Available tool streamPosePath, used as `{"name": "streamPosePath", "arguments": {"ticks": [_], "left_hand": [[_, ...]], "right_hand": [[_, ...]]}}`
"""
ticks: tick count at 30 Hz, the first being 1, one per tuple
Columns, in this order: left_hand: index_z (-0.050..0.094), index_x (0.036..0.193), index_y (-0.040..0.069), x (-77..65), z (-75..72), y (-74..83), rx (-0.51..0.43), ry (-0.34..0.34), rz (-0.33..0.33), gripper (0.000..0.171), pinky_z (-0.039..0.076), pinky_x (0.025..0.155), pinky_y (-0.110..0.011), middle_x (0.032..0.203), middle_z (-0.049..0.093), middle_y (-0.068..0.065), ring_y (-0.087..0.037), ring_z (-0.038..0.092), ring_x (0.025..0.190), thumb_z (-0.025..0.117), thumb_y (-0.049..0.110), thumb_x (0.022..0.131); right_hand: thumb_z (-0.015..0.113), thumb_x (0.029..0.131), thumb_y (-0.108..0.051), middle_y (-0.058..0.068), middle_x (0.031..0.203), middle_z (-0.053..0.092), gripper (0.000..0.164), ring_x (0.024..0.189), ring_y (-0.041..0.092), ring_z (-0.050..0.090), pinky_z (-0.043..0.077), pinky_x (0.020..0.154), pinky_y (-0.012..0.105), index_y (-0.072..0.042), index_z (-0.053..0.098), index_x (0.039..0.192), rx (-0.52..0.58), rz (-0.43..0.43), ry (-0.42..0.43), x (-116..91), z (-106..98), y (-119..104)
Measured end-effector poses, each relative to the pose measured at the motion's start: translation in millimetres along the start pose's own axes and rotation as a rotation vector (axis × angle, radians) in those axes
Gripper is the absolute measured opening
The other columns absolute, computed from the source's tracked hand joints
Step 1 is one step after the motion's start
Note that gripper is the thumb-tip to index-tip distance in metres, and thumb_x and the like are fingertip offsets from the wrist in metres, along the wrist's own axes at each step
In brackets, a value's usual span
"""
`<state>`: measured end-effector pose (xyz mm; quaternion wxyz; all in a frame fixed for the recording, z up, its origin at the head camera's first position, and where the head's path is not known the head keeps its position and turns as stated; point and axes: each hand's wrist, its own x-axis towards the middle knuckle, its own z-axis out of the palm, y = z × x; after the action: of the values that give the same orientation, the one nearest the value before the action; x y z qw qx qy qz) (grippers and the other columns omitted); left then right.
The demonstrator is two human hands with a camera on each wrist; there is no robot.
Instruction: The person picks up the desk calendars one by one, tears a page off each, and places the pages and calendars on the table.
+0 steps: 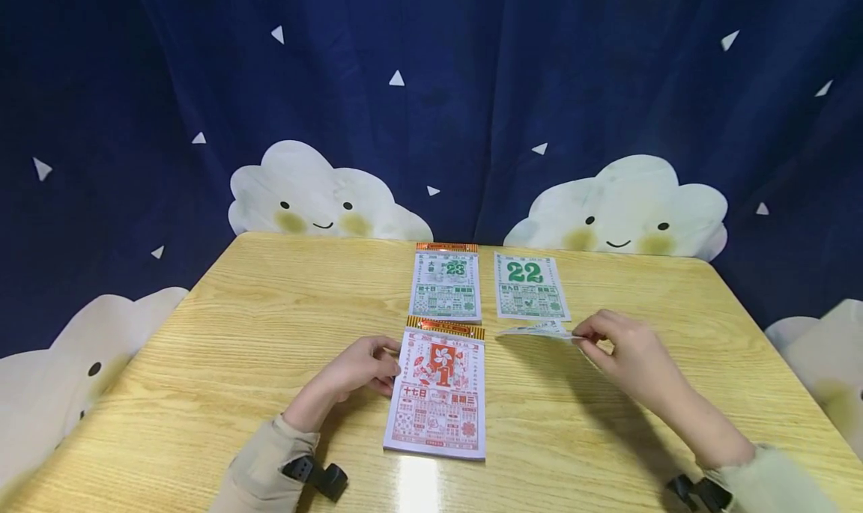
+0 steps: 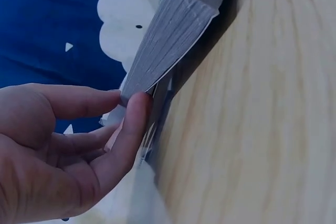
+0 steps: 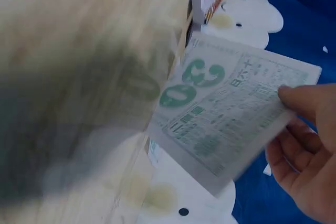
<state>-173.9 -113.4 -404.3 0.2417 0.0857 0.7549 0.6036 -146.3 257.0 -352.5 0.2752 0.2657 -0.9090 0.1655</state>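
Observation:
A thick tear-off calendar (image 1: pixel 438 408) with a red "1" page lies on the table at front centre. My left hand (image 1: pixel 357 367) pinches its left edge between thumb and finger; in the left wrist view the layered page block (image 2: pixel 173 30) tilts up off the wood. To the right, my right hand (image 1: pixel 630 356) holds a loose calendar page (image 3: pixel 220 114) by one edge between thumb and fingers. That page bears a green "30". In the head view it appears almost edge-on, raised above the table.
Behind the red-page calendar lies another tear-off calendar (image 1: pixel 445 288) showing a green "23". A loose page (image 1: pixel 530 288) with a green "22" lies right of it. The wooden table (image 1: pixel 270 296) ends at a dark blue curtain (image 1: pixel 445 108) with smiling clouds.

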Motion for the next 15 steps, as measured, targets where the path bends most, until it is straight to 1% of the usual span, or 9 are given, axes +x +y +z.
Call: {"name": "streamPosePath", "arguments": {"ticks": [4, 10, 13, 15], "left_hand": [[0.039, 0.122, -0.016, -0.3, 1.2, 0.8, -0.002, 0.024, -0.02, 0.047, 0.056, 0.063, -0.036, 0.078, 0.058, -0.012, -0.015, 0.06, 0.06, 0.054, -0.004, 0.079], [0.042, 0.118, -0.016, 3.5, 3.6, 0.1, -0.001, 0.053, -0.047, 0.042, 0.056, 0.062, -0.035, 0.075, 0.058, -0.013, -0.017, 0.061, 0.058, 0.053, -0.006, 0.078], [0.042, 0.118, -0.015, 5.4, 4.5, -0.1, 0.004, 0.063, -0.059, 0.042, 0.056, 0.062, -0.034, 0.076, 0.058, -0.014, -0.017, 0.061, 0.058, 0.053, -0.006, 0.078], [0.042, 0.118, -0.014, 6.3, 4.8, 0.2, 0.009, 0.067, -0.066, 0.042, 0.056, 0.062, -0.034, 0.077, 0.058, -0.014, -0.017, 0.061, 0.059, 0.053, -0.006, 0.079]], "right_hand": [[0.076, 0.064, -0.005, -0.01, 0.071, 0.056, 0.021, 0.061, 0.003, 0.053, 0.043, 0.049, 0.02, -0.017, 0.062, 0.075, -0.061, -0.075, -0.09, -8, 4, -13], [0.082, 0.057, -0.011, -0.008, 0.071, 0.054, 0.029, 0.061, 0.006, 0.051, 0.045, 0.054, 0.026, -0.016, 0.059, 0.074, -0.177, -0.221, -0.184, -19, 16, -25], [0.083, 0.058, -0.018, -0.007, 0.071, 0.053, 0.03, 0.061, 0.008, 0.048, 0.043, 0.055, 0.027, -0.016, 0.058, 0.074, -0.23, -0.247, -0.245, -24, 21, -31], [0.082, 0.059, -0.021, -0.008, 0.07, 0.052, 0.029, 0.062, 0.008, 0.047, 0.042, 0.056, 0.027, -0.016, 0.058, 0.075, -0.24, -0.249, -0.289, -26, 24, -35]]}}
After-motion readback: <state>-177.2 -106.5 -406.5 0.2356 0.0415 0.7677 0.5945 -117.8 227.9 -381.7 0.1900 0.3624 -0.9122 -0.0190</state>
